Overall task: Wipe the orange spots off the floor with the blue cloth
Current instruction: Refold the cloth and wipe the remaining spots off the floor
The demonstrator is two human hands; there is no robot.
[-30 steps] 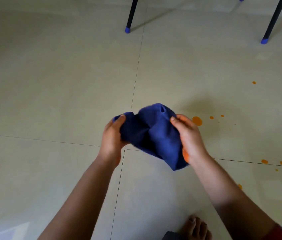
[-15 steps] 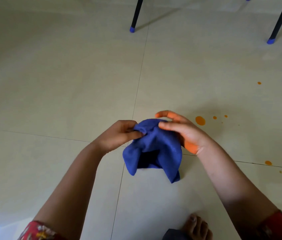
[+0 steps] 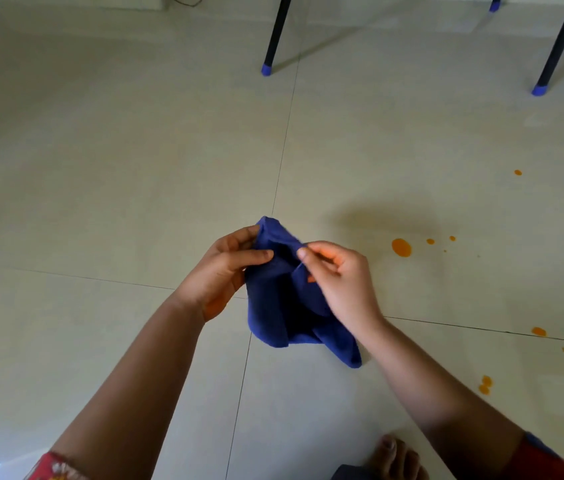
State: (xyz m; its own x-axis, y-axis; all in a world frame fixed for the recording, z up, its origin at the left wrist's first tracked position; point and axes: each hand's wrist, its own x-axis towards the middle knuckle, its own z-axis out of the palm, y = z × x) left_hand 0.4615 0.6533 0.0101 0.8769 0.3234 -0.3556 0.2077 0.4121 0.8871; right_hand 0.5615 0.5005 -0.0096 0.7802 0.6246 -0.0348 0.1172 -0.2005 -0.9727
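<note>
1. The left hand [image 3: 225,268] grips the cloth [image 3: 273,317] at its top edge, thumb laid across the front and fingers curled behind.
2. The right hand [image 3: 339,275] pinches a fold of the cloth between thumb and forefinger, just beside the left thumb. Its other fingers are loosely curled.
3. The cloth hangs bunched between the two sets of fingers, its long axis running from them down toward the person. Whether its lower corner touches the floor [image 3: 117,168] cannot be told.
4. The spots [image 3: 539,331] all lie to the right of the fingers. The big spot [image 3: 401,247] is near the right knuckles, with smaller ones past it and more back toward the person.
5. None looks wiped yet. The right hand is nearer, so the wipe probably means lowering the cloth and sweeping rightward, big spot first.
</note>
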